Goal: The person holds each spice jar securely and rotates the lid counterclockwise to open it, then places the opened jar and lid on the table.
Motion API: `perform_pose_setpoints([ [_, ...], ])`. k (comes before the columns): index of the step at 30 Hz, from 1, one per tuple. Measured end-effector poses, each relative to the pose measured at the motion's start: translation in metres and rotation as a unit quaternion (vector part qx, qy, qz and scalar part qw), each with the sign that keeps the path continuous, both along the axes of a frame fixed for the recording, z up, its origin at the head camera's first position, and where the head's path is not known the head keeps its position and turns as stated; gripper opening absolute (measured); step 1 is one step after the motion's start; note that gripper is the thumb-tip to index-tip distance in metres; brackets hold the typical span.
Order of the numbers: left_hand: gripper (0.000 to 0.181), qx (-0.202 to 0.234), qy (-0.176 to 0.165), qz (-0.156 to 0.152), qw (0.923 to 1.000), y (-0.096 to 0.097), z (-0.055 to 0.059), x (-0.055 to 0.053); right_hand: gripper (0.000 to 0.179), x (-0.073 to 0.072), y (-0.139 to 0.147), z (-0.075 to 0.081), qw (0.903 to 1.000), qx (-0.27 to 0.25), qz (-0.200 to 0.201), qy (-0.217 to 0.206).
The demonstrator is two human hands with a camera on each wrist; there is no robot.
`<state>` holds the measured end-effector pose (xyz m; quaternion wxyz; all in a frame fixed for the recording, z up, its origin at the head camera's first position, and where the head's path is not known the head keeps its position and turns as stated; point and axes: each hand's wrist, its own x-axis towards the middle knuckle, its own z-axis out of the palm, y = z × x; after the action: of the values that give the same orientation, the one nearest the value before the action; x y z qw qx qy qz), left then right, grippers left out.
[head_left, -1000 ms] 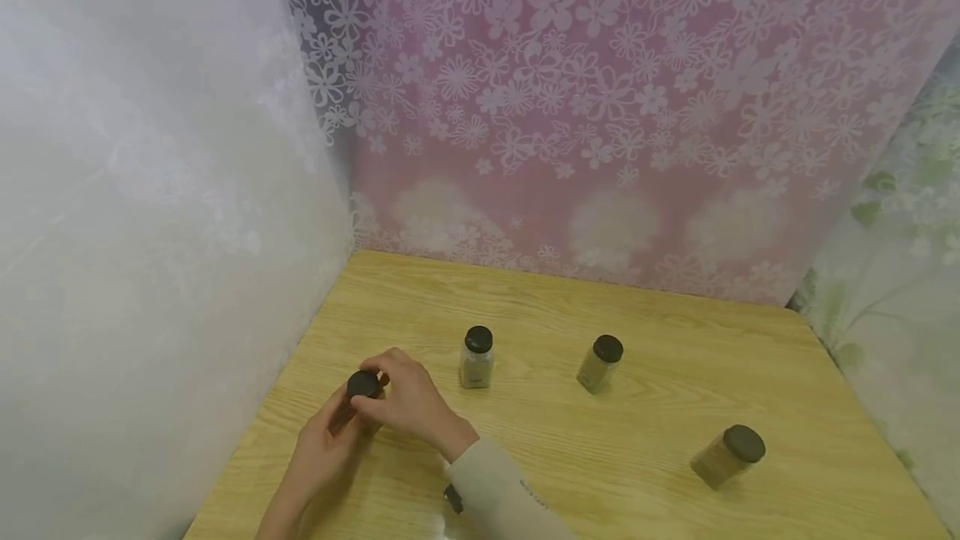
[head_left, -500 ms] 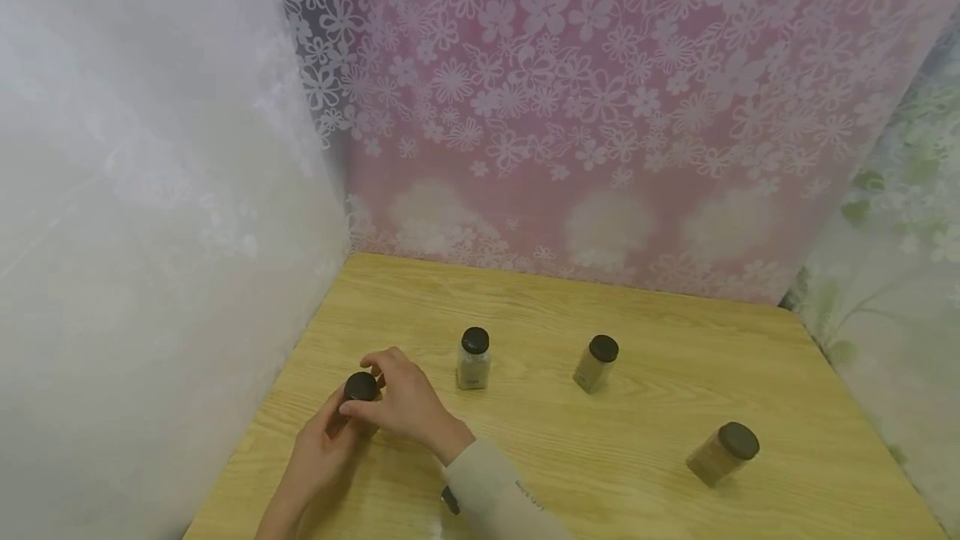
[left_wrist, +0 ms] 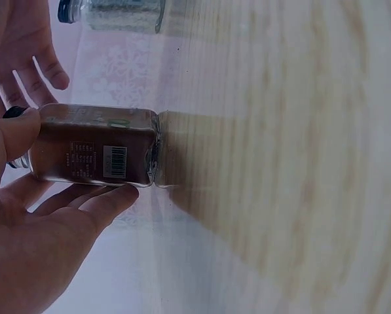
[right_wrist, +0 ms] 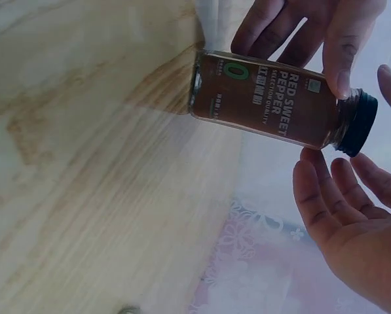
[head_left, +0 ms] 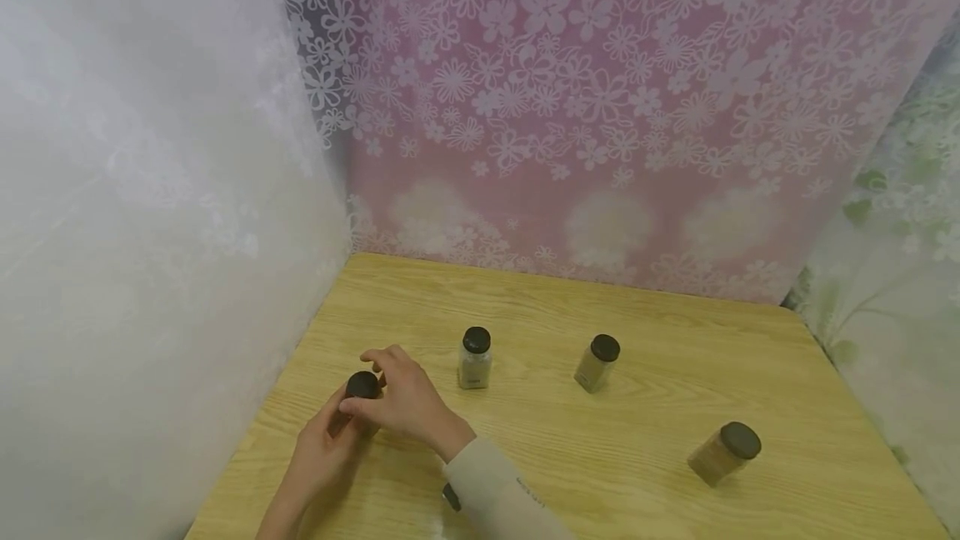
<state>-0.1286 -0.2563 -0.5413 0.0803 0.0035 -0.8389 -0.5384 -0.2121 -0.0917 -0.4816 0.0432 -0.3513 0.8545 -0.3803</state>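
Observation:
My left hand holds a glass spice jar of red-brown powder, its label reading "Red Sweet Pepper". Thumb near the neck, fingers along the side, it keeps the jar upright with the base right at the tabletop. A black cap sits on the jar. Around that cap my right hand is spread, thumb on the near side and fingers on the far side. In the right wrist view, its fingers are loosely bent beside the neck, and its thumb stands off from the cap.
On the wooden table, a pale-filled jar stands right of my hands. Farther right are a greenish jar and a brownish jar. A small black item is partly hidden by my right sleeve. Patterned curtains enclose the table.
My right hand's fingers have loosened from around the cap, and its thumb has shifted slightly left. The left hand and jar stay in place; the head view has shifted slightly.

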Motion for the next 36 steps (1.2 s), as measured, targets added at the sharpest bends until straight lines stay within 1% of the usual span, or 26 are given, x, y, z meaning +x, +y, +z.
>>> perform_pose_setpoints([
  [2,0.061,0.002,-0.004,0.001,1.0000,-0.0001,0.0005,0.0001,0.061,-0.0003,-0.0018,0.0020,1.0000,0.007,-0.003,0.006],
  [7,0.061,0.006,-0.006,-0.007,0.9999,-0.0004,0.0014,0.0006,0.046,-0.0002,-0.0043,0.0066,0.9988,0.032,0.002,0.035],
  [11,0.061,0.008,0.002,-0.015,0.9998,-0.0002,0.0012,0.0002,0.040,0.0001,-0.0034,0.0067,0.9978,0.041,0.014,0.049],
  [14,0.061,0.006,0.017,-0.020,0.9996,-0.0005,0.0007,0.0000,0.040,-0.0006,-0.0029,0.0062,0.9968,0.044,0.027,0.062],
  [16,0.060,0.000,0.030,-0.022,0.9993,-0.0007,0.0002,-0.0001,0.045,-0.0012,-0.0028,0.0056,0.9965,0.047,0.031,0.062],
  [18,0.060,-0.003,0.035,-0.021,0.9992,-0.0009,0.0001,-0.0002,0.052,-0.0012,-0.0027,0.0049,0.9976,0.045,0.026,0.047],
  [21,0.060,-0.001,0.026,-0.015,0.9995,-0.0008,0.0006,0.0001,0.059,-0.0006,-0.0030,0.0033,0.9990,0.036,0.012,0.024],
  [23,0.060,0.003,0.011,-0.009,0.9999,-0.0006,0.0013,0.0002,0.054,0.0001,-0.0035,0.0026,0.9992,0.032,0.004,0.023],
  [25,0.061,0.006,-0.001,-0.007,1.0000,-0.0002,0.0018,0.0005,0.045,0.0007,-0.0038,0.0021,0.9990,0.031,0.005,0.031],
  [28,0.061,0.010,-0.007,-0.008,0.9999,0.0001,0.0016,0.0008,0.040,0.0011,-0.0033,0.0017,0.9984,0.034,0.012,0.045],
  [32,0.062,0.008,0.005,-0.009,0.9999,-0.0002,0.0010,0.0012,0.040,0.0004,-0.0023,0.0025,0.9976,0.030,0.029,0.055],
  [36,0.060,-0.003,0.016,-0.007,0.9998,-0.0006,0.0014,0.0002,0.042,-0.0007,-0.0021,0.0034,0.9965,0.026,0.043,0.067],
])
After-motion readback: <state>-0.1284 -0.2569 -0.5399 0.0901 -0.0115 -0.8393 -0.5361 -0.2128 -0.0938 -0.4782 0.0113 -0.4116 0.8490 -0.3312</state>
